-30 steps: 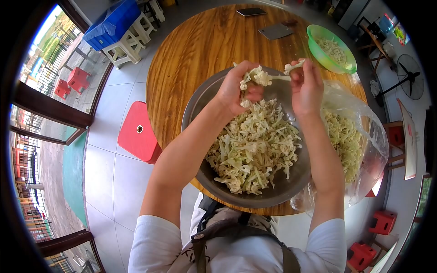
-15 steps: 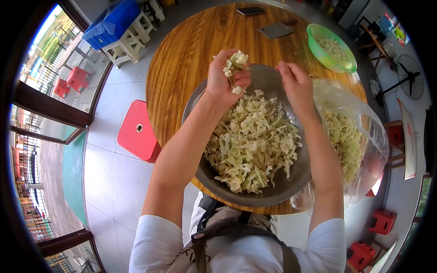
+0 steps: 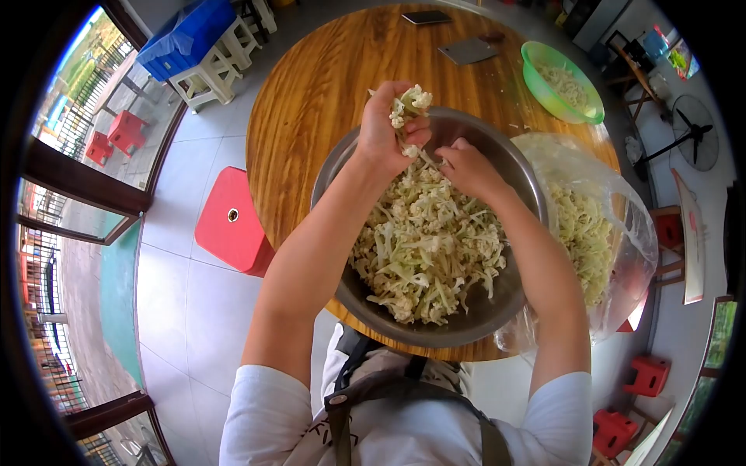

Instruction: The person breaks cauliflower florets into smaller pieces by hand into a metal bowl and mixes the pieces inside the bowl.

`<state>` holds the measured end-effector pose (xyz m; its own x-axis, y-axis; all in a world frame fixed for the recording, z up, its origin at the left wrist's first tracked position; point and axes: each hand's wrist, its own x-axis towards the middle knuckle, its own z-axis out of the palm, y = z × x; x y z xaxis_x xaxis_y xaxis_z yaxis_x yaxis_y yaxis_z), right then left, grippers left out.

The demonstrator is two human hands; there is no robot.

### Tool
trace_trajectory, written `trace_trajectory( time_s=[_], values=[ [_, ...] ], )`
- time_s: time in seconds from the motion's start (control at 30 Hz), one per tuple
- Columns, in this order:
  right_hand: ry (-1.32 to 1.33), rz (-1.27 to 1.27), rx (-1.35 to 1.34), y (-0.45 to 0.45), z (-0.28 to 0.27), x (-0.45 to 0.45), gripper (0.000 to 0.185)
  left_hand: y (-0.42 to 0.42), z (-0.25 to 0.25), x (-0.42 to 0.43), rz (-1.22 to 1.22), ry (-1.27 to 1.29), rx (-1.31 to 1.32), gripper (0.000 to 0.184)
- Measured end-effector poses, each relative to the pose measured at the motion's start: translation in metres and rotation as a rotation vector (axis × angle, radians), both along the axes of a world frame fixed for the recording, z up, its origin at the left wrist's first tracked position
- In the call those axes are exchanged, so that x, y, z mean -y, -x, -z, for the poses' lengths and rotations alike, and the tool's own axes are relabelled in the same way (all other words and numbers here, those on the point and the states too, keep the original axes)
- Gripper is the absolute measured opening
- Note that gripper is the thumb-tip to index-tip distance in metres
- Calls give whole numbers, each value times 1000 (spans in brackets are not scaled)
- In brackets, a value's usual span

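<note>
My left hand is closed around several pale cauliflower florets, above the far left part of a wide metal bowl. The bowl holds a heap of cut cauliflower pieces with light green stems. Over the heap, my right hand has its fingers pinched together, close to the lower end of the bunch in my left hand. Whatever sits between those right fingertips is too small or hidden to make out. Both forearms pass above the bowl's rim.
Right of the bowl lies a clear plastic bag with more cut cauliflower. A green basin with pale pieces stands at the table's far right. A cleaver and a phone lie at the back. A red stool stands left.
My right hand has moved left and down, from beside the bowl's far rim to over the heap near my left hand. My left hand keeps hold of the cauliflower florets, nearly in place.
</note>
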<state>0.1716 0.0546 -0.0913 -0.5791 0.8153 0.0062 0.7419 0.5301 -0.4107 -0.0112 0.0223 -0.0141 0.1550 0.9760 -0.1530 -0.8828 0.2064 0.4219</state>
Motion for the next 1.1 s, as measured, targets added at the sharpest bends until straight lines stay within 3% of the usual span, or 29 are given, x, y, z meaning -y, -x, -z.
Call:
trace_trajectory(
  time_s=[0.17, 0.43, 0.53, 0.67, 0.73, 0.77, 0.8, 0.83, 0.93, 1.03, 1.1],
  values=[
    [37, 114, -28, 1, -6, -1, 23, 2, 4, -3, -20, -7, 12, 15],
    [10, 185, -229, 0, -73, 21, 32, 5, 3, -4, -67, -5, 7, 13],
    [-175, 186, -558, 6, -106, 38, 30, 4, 3, -4, -62, 7, -21, 13],
    [-737, -1, -1136, -1, -182, 124, 26, 2, 1, -3, -74, 35, -30, 16],
    [-915, -394, -1265, -29, -210, 170, 49, 3, -1, -2, -97, 32, -34, 17],
    [-1137, -559, -1306, -24, -224, 186, 44, 3, -1, -3, -103, 22, -43, 17],
    [-1367, -721, -1321, -19, -238, 203, 39, 3, -1, -3, -104, 12, -54, 18],
    [-1633, -742, -1266, -9, -248, 217, 22, 3, 1, -4, -96, 13, -50, 17],
    [-1785, -937, -1246, -26, -244, 264, 22, -2, -1, 0, -102, 27, -67, 17],
    [-1897, -871, -835, -39, -252, 281, 17, -1, 6, -2, -67, -34, -88, 18],
    [-1932, -967, -794, -50, -259, 286, 11, 0, 7, -2, -82, -55, -112, 18]
  ],
)
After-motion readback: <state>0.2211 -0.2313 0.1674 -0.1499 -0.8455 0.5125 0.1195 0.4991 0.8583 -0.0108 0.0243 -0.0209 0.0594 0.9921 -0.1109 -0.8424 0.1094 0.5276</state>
